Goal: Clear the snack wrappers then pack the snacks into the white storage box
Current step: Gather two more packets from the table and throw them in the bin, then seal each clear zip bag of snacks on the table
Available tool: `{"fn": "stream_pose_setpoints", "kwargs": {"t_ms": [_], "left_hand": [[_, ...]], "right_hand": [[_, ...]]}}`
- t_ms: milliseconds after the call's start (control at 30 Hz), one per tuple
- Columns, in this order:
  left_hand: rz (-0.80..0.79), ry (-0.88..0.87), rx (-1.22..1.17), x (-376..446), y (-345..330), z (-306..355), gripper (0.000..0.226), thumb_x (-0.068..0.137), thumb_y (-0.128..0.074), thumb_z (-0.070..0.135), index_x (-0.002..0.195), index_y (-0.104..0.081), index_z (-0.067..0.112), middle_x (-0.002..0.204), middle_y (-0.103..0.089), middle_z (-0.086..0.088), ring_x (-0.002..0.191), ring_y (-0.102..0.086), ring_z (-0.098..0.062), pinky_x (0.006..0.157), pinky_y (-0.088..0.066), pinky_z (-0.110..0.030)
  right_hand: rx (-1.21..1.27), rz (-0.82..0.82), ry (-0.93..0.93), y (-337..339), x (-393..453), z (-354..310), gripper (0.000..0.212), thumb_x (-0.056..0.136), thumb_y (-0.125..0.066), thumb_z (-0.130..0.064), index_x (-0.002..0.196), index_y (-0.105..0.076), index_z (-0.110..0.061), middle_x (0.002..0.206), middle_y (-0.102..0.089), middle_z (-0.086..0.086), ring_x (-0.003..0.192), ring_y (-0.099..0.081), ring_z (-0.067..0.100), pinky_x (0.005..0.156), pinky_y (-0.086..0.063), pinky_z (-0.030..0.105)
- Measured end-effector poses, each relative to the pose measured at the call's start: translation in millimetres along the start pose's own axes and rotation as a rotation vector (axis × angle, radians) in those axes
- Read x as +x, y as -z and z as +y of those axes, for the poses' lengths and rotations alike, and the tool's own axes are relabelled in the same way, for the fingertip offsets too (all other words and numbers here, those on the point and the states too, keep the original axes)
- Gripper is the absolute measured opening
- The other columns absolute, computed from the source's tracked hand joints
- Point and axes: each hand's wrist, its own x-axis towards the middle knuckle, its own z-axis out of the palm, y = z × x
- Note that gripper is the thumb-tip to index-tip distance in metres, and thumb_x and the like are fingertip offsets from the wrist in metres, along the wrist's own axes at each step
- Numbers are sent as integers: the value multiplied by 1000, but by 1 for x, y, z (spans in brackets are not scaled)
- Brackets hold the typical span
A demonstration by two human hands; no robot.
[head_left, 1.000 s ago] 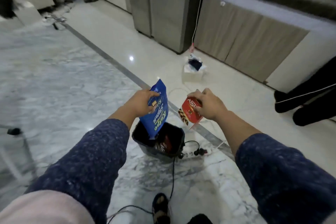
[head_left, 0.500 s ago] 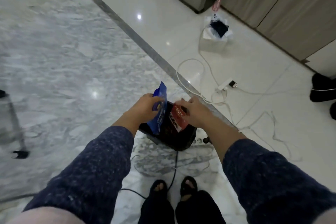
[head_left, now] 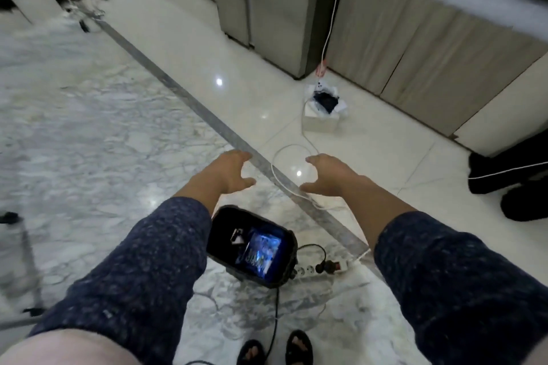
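A small black bin (head_left: 289, 272) stands on the marble floor below my arms. Inside it lies a blue snack wrapper (head_left: 262, 252), with a smaller pale scrap beside it. My left hand (head_left: 228, 172) hovers above and beyond the bin, fingers spread, holding nothing. My right hand (head_left: 332, 175) is level with it to the right, also spread and empty. Both palms face each other. The red wrapper is not visible in the bin.
A white power strip (head_left: 314, 270) with a black plug lies right of the bin, cables trailing around my feet (head_left: 275, 350). A white cable loops on the tiles. A small white box (head_left: 321, 118) holding something dark sits near the cabinets. A person's dark legs (head_left: 510, 181) are at right.
Both hands let go of the blue and red wrappers over the bin and lifted away, empty. The blue wrapper now lies inside the bin.
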Motion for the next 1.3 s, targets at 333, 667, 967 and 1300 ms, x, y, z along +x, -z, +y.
{"fn": "stream_pose_setpoints", "kwargs": {"t_ms": [333, 667, 967, 1300], "left_hand": [[317, -334, 274, -31, 179, 176, 61, 88, -60, 37, 140, -40, 11, 139, -45, -12, 128, -42, -30, 106, -34, -36], [378, -849, 440, -92, 184, 328, 64, 89, -56, 41, 143, -37, 12, 144, -40, -11, 131, -41, -28, 108, -35, -39], [303, -1311, 471, -207, 89, 408, 63, 89, -56, 44, 141, -38, 12, 140, -43, -7, 128, -42, -25, 103, -40, -36], [148, -1749, 505, -393, -27, 487, 63, 87, -57, 47, 138, -42, 12, 138, -44, -8, 126, -44, -27, 104, -40, -41]], "right_hand": [[-148, 429, -220, 202, -156, 47, 73, 85, -61, -44, 143, -35, -8, 148, -37, 17, 136, -36, 32, 111, -34, 38], [-9, 670, -721, 179, -365, 84, 71, 87, -58, -45, 144, -32, -11, 149, -36, 9, 135, -38, 29, 109, -37, 39], [137, 684, -1160, 37, -536, 42, 75, 85, -58, -47, 145, -30, -12, 149, -36, 11, 135, -38, 28, 110, -35, 37], [294, 698, -1609, -94, -719, -41, 77, 84, -59, -50, 145, -30, -12, 149, -37, 10, 133, -41, 29, 107, -39, 39]]}}
